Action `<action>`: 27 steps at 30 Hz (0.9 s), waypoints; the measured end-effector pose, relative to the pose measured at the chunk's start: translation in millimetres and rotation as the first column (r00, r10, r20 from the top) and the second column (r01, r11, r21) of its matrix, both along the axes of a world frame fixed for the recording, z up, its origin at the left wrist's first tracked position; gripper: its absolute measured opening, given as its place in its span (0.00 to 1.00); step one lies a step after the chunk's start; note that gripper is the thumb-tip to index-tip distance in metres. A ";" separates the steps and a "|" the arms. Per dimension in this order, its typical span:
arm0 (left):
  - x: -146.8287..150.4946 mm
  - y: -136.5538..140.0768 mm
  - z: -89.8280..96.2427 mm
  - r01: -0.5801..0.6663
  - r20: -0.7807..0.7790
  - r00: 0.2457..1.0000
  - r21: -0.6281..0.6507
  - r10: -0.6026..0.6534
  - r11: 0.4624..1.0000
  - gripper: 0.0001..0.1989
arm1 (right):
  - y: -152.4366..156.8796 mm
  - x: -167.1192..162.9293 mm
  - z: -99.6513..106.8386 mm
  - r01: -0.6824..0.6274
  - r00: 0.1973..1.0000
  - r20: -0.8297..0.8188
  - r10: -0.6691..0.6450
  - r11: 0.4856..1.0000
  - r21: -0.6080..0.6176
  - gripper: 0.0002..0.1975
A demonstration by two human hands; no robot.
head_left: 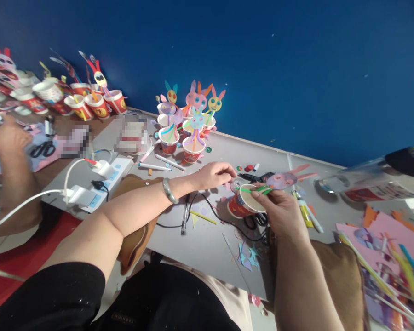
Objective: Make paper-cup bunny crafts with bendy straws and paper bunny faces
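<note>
My right hand point(279, 207) is closed on a red-and-white paper cup point(239, 207), which tilts above the table. Its thumb presses green strips point(262, 189) at the cup's rim. A purple paper rabbit head point(283, 180) with pink ears shows just beyond the fingers. My left hand point(218, 175), with a bangle on its wrist, hovers left of the cup. Its fingers are curled together, and anything between them is too small to make out. Near its fingertips is a clear ring-shaped thing point(235, 185), perhaps a tape roll.
Finished rabbit cups point(194, 151) stand against the blue wall. A power strip point(110, 181), markers point(155, 166) and a black cable point(202, 195) lie leftward. On the right are a large clear bottle point(372, 179) and coloured paper point(382, 234). Another person's hand point(8, 133) is far left.
</note>
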State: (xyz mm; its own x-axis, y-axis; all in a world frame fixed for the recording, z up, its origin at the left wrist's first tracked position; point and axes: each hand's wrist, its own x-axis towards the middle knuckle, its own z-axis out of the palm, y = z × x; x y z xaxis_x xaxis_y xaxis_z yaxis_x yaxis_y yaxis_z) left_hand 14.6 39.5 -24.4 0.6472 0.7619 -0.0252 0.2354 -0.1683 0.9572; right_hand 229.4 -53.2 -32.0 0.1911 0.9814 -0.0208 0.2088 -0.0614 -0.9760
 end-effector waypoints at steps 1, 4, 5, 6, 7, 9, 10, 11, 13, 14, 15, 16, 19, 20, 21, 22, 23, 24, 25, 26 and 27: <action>-0.2 2.0 -2.4 -0.007 -0.045 0.999 0.028 0.009 1.000 0.11 | 0.3 0.7 -0.2 0.000 1.000 -0.007 0.000 1.000 -0.006 0.18; -0.6 5.6 -10.8 0.139 -0.232 0.967 0.120 -0.109 0.983 0.15 | 1.0 2.4 -1.3 -0.005 1.000 -0.014 0.004 1.000 -0.023 0.19; -0.7 5.8 -13.2 0.191 -0.287 0.947 0.133 -0.147 0.973 0.17 | 1.1 2.8 -1.4 -0.003 1.000 -0.011 0.003 1.000 -0.025 0.19; -0.7 5.5 -15.2 0.235 -0.327 0.928 0.138 -0.180 0.962 0.19 | 1.1 3.2 -1.4 0.001 1.000 -0.006 -0.002 1.000 -0.023 0.19; -0.5 5.0 -16.7 0.261 -0.353 0.915 0.141 -0.198 0.955 0.20 | 0.9 3.7 -1.2 0.008 1.000 0.001 -0.008 1.000 -0.019 0.19; 0.2 3.6 -18.7 0.295 -0.378 0.899 0.148 -0.221 0.944 0.21 | 0.3 4.8 -0.9 0.011 1.000 0.013 -0.011 1.000 -0.008 0.19; 0.8 3.1 -19.4 0.317 -0.388 0.890 0.154 -0.237 0.936 0.21 | -0.1 5.4 -0.9 0.006 1.000 0.016 -0.006 1.000 -0.005 0.19; 1.4 2.8 -20.0 0.341 -0.400 0.881 0.163 -0.254 0.926 0.20 | -0.5 6.1 -0.9 0.000 1.000 0.015 0.000 1.000 -0.006 0.19; 2.5 2.7 -21.2 0.386 -0.418 0.864 0.188 -0.281 0.903 0.16 | -1.2 7.5 -1.0 -0.001 1.000 0.004 0.001 1.000 -0.013 0.19; 3.0 2.9 -21.8 0.399 -0.419 0.860 0.198 -0.290 0.896 0.15 | -1.5 7.9 -0.8 0.003 1.000 -0.002 -0.003 1.000 -0.022 0.20; 3.3 3.0 -22.5 0.401 -0.412 0.863 0.203 -0.293 0.893 0.14 | -1.8 8.1 -0.3 0.006 1.000 -0.010 -0.007 0.999 -0.032 0.20; 3.5 3.1 -23.2 0.394 -0.402 0.869 0.205 -0.290 0.896 0.14 | -2.1 8.0 0.5 0.011 1.000 -0.018 -0.011 0.999 -0.041 0.20; 4.1 2.7 -25.1 0.368 -0.383 0.882 0.197 -0.274 0.909 0.14 | -3.0 5.7 5.2 0.028 0.997 -0.074 -0.032 0.998 -0.047 0.20; 4.4 2.3 -25.5 0.362 -0.382 0.884 0.195 -0.269 0.911 0.13 | -3.4 4.4 7.1 0.037 0.994 -0.104 -0.041 0.998 -0.045 0.20; 4.7 1.9 -25.9 0.357 -0.378 0.887 0.195 -0.266 0.913 0.12 | -3.8 3.1 9.0 0.045 0.990 -0.135 -0.051 0.998 -0.046 0.20; 5.0 1.5 -26.1 0.351 -0.369 0.892 0.196 -0.262 0.916 0.12 | -4.3 1.7 10.8 0.052 0.985 -0.161 -0.059 0.997 -0.048 0.19; 5.3 1.0 -26.3 0.340 -0.353 0.900 0.198 -0.257 0.919 0.12 | -4.8 0.5 12.3 0.058 0.981 -0.182 -0.066 0.997 -0.050 0.19; 5.6 0.5 -26.4 0.326 -0.331 0.910 0.198 -0.250 0.925 0.12 | -5.3 -0.4 13.6 0.063 0.978 -0.195 -0.072 0.997 -0.053 0.19; 5.8 0.0 -26.4 0.306 -0.305 0.922 0.197 -0.238 0.931 0.13 | -5.8 -1.2 14.6 0.067 0.976 -0.204 -0.077 0.996 -0.055 0.19; 5.9 -0.4 -26.2 0.288 -0.281 0.932 0.197 -0.228 0.937 0.15 | -6.1 -1.8 15.3 0.069 0.974 -0.212 -0.079 0.996 -0.057 0.19; 6.0 -0.7 -26.0 0.274 -0.259 0.940 0.196 -0.220 0.942 0.17 | -6.3 -2.2 16.0 0.068 0.972 -0.220 -0.080 0.996 -0.058 0.19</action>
